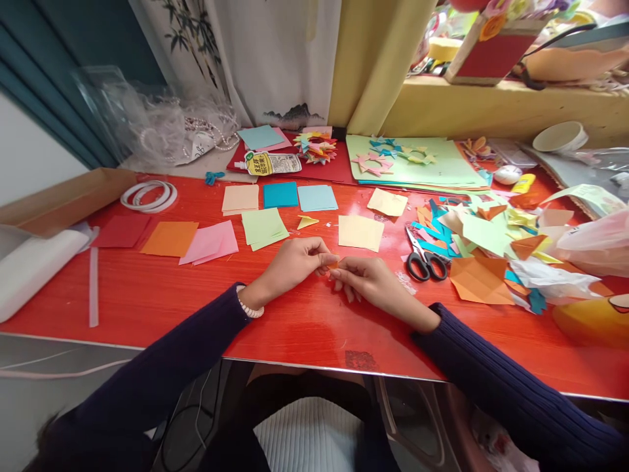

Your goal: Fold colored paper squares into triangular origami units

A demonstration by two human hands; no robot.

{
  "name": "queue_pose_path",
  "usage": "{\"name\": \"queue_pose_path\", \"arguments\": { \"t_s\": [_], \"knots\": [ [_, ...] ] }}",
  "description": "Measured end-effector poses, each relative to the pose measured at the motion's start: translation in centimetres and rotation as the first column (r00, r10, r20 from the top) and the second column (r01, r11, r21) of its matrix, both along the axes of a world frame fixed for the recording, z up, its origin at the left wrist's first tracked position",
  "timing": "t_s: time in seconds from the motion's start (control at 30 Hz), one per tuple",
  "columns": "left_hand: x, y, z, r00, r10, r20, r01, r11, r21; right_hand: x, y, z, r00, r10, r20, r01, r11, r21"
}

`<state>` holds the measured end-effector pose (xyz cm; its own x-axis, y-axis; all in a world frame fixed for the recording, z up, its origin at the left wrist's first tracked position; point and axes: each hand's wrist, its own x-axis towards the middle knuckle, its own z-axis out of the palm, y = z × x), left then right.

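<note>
Over the middle of the red table [304, 328], both hands pinch a small piece of orange paper [335, 265]. My left hand [297, 265] grips it from the left between thumb and forefinger. From the other side my right hand [371, 282] is closed on it too, its lower fingers loosely curled. Most of the paper is hidden by the fingertips. Just beyond lie a small folded yellow paper [308, 222], a pale yellow sheet [361, 233] and light green squares [264, 227]. Black-handled scissors [423, 257] rest to the right of my right hand.
Red, orange [170, 238] and pink squares [212, 242] lie left, blue ones [280, 195] behind. Paper scraps [484, 229] are heaped at right. Folded paper rings [386, 147] sit on green sheets [462, 164] at the back. White rings [149, 198] and a cardboard box [63, 200] stand left.
</note>
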<state>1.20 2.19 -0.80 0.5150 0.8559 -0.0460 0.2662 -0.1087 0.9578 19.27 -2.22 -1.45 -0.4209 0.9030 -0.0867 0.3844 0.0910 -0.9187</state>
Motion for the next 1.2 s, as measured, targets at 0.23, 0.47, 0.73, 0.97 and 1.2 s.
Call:
{"name": "queue_pose_path", "arguments": {
  "t_s": [0.23, 0.47, 0.73, 0.97, 1.2],
  "knots": [
    [-0.4, 0.6, 0.2, 0.998, -0.06, 0.035, 0.064, 0.985, -0.157, 0.0, 0.3, -0.1, 1.0, -0.008, -0.029, 0.006, 0.998, -0.065],
    [-0.1, 0.5, 0.4, 0.994, -0.107, 0.016, 0.108, 0.98, -0.165, 0.3, 0.4, -0.2, 1.0, -0.017, 0.019, 0.018, 1.0, -0.026],
    [-0.7, 0.9, 0.6, 0.986, -0.062, -0.158, 0.064, 0.998, 0.007, 1.7, 0.3, 2.9, 0.913, -0.297, 0.28, 0.203, 0.925, 0.32],
    [-1.5, 1.7, 0.1, 0.827, 0.207, -0.523, 0.079, 0.878, 0.472, 14.8, -3.8, 2.6, 0.137, -0.9, 0.413, 0.429, 0.43, 0.794],
    [-2.0, -0.8, -1.0, 0.779, 0.25, -0.575, 0.438, 0.441, 0.784, 18.5, -5.6, -1.2, 0.18, -0.795, 0.579, 0.438, 0.592, 0.676]
  ]
}}
